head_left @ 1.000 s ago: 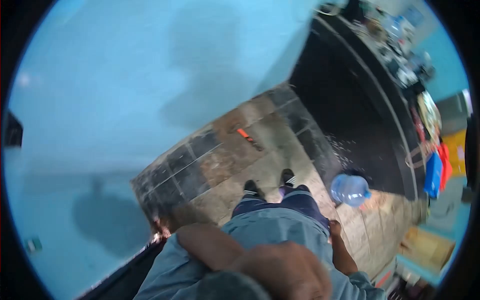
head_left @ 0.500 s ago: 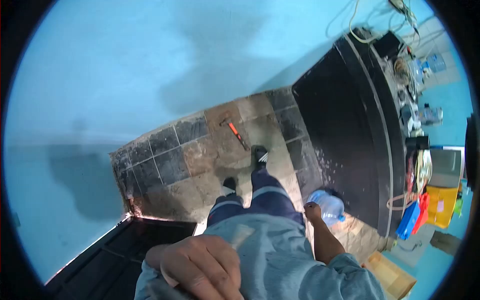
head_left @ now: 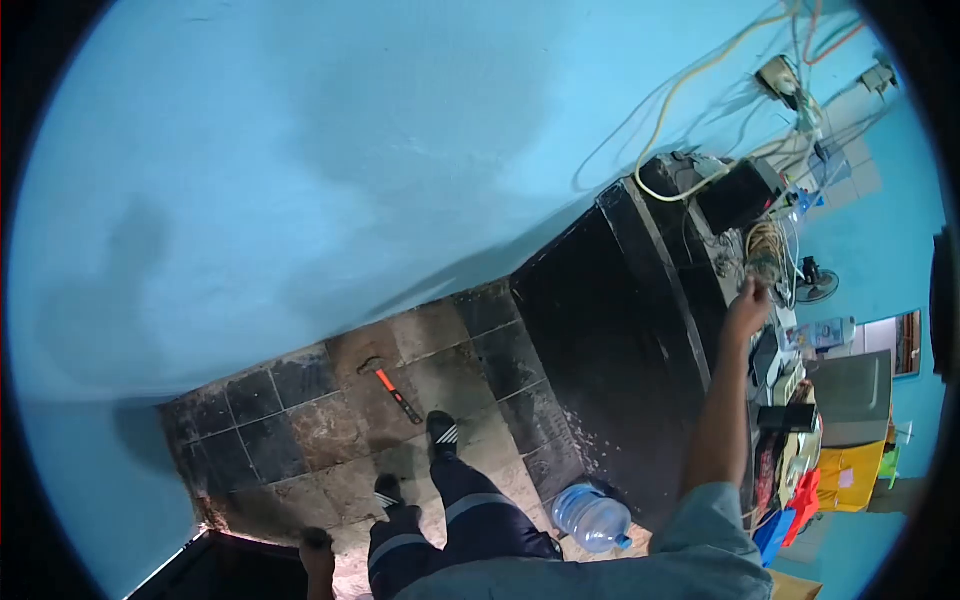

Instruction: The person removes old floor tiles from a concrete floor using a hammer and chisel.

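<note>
My right hand [head_left: 746, 308] is stretched out over the cluttered counter top, fingers drawn together against a small greyish thing [head_left: 763, 268] I cannot make out. Just beyond it lies a coil of tan cord [head_left: 765, 240]. Low at the bottom left, my left hand [head_left: 317, 560] hangs closed in a fist, with something dark showing at its top. A hammer [head_left: 392, 388] with an orange and black handle lies on the floor tiles ahead of my feet.
A black-fronted counter [head_left: 610, 370] runs along the right. A large clear water bottle [head_left: 592, 518] lies at its base. On the counter are a black box [head_left: 740, 200] with trailing cables and a dark cup-like item [head_left: 787, 418]. A small fan [head_left: 815, 283] stands behind.
My right hand has risen from beside the water bottle to the counter top. My left hand has dropped from in front of my chest to my side. The view has shifted towards the counter.
</note>
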A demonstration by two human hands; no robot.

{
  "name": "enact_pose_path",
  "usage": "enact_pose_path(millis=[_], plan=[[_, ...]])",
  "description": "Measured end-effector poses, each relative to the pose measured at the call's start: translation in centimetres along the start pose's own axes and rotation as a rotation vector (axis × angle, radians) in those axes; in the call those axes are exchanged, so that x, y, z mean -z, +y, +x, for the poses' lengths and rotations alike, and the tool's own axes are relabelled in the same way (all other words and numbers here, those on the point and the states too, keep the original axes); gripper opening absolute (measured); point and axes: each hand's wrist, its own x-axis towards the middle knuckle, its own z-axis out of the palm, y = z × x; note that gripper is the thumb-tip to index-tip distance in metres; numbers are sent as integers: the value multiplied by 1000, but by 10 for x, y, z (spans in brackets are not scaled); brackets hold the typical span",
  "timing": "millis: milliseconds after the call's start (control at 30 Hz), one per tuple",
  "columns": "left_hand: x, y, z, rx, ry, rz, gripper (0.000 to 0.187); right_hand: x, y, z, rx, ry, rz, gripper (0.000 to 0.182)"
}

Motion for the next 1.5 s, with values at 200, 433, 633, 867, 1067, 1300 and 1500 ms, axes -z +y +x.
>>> enact_pose_path(millis=[200,433,633,867,1067,1300,1500], plan=[[-14,-97,-65,88,-119,284,26,-44,69,139,307,-266,-432,41],[-44,-39,-26,414,-257,515,42,-65,124,196,-394,-394,339,54],[-79,20,66,251,-274,262,31,-43,122,173,-405,-378,219,58],[-86,-36,113,233,-333,192,36,-27,103,109,-277,-228,15,55],[-58,-106,105,233,-272,432,33,-18,107,81,-200,-167,-88,54],[-47,-156,81,302,-270,467,31,-8,116,64,-127,-120,-179,53],[-64,-149,86,389,-313,471,28,-1,124,52,-69,-93,-244,54]])
